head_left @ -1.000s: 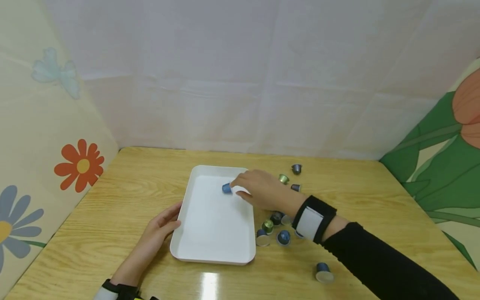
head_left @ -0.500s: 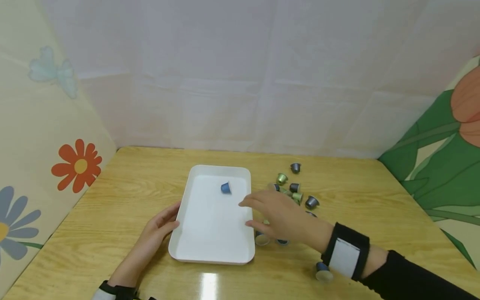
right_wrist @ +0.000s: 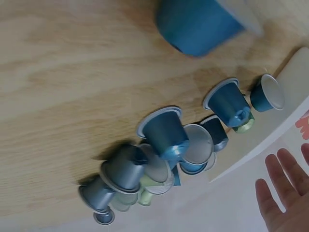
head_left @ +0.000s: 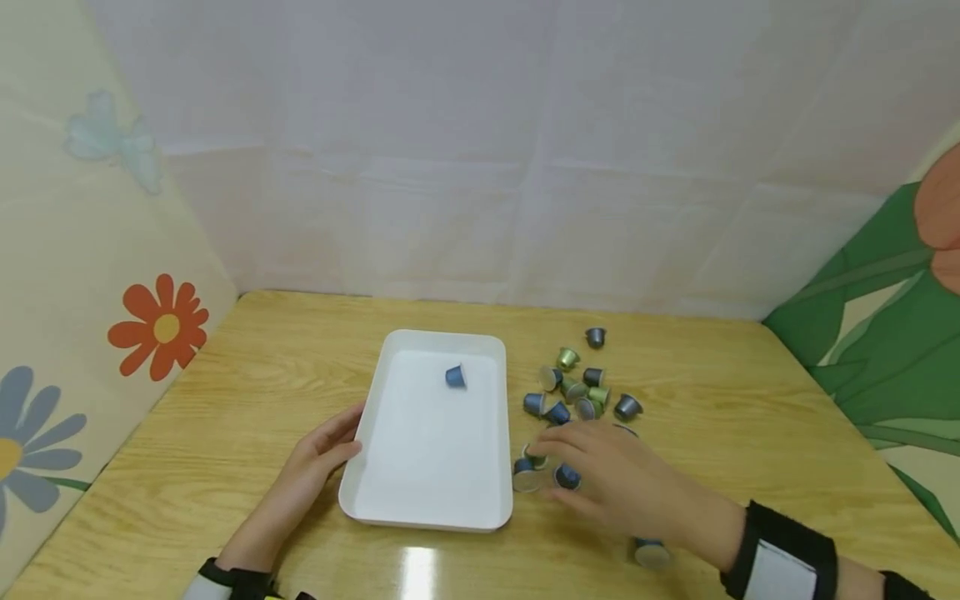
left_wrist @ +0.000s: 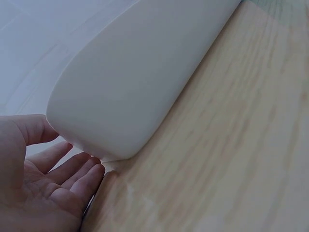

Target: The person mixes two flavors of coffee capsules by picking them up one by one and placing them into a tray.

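A white tray [head_left: 431, 450] lies on the wooden table. My left hand [head_left: 318, 458] holds its left side, thumb at the rim and fingertips against the outer wall [left_wrist: 116, 96], as the left wrist view shows. Inside the tray, near its far end, one blue coffee capsule [head_left: 455, 377] lies on its side. To the right, my right hand [head_left: 611, 471] hovers low over loose capsules, fingers spread and holding nothing. Just by its thumb and fingertips is a dark blue capsule [head_left: 567, 477]. Another blue capsule [head_left: 522, 471] sits close to the tray's right wall.
More capsules, blue, green and grey, form a loose cluster [head_left: 573, 390] right of the tray. A dark grey capsule [head_left: 596, 337] lies farther back. Partly behind the right forearm, another capsule [head_left: 651, 553] is near the front. A white cloth [head_left: 487, 167] hangs behind the table.
My right hand has drawn back from the tray toward the front right, over the capsules, leaving the blue capsule in the tray. My left hand has stayed at the tray's side.
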Tool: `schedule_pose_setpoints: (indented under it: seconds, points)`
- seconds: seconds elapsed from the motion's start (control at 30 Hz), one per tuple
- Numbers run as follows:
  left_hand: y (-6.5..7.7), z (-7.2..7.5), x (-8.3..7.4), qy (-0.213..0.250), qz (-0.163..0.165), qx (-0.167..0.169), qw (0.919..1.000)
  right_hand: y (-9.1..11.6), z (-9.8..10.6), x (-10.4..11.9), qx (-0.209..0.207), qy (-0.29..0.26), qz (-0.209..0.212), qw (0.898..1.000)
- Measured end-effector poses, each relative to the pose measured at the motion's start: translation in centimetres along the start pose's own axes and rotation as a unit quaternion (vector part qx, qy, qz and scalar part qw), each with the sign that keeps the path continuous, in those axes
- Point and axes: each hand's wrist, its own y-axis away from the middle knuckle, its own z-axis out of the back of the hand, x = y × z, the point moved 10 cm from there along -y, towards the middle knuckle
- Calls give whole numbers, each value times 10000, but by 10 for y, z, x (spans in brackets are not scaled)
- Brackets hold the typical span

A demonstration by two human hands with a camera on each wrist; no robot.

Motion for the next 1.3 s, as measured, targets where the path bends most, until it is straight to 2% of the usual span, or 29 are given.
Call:
schedule_pose_setpoints:
  seconds: [0.33,0.57,0.67,0.83,1.03,1.17,1.3]
  points:
    - [0,-1,-2,16,-118,16,9999,54,5,-5,-228,317,-88,9992]
    - [1,-2,-1,44,-75,60,9999,86,2,-17,194,694,-209,9972]
    - [1,-1,-1,7,-63,28,10000,96,2,-22,131,726,-262,9969]
    - [1,0,-2,-40,-58,4,10000,111,-3,-28,13,804,-331,9962]
    - [1,1,-2,-43,-7,16,10000,124,-11,-30,-8,880,-169,9960]
    - [1,1,-3,-38,-19,39,10000,128,-18,-34,147,668,-117,9976]
    - [1,0,-3,-30,-12,39,10000,132,-22,-35,121,525,-125,9985]
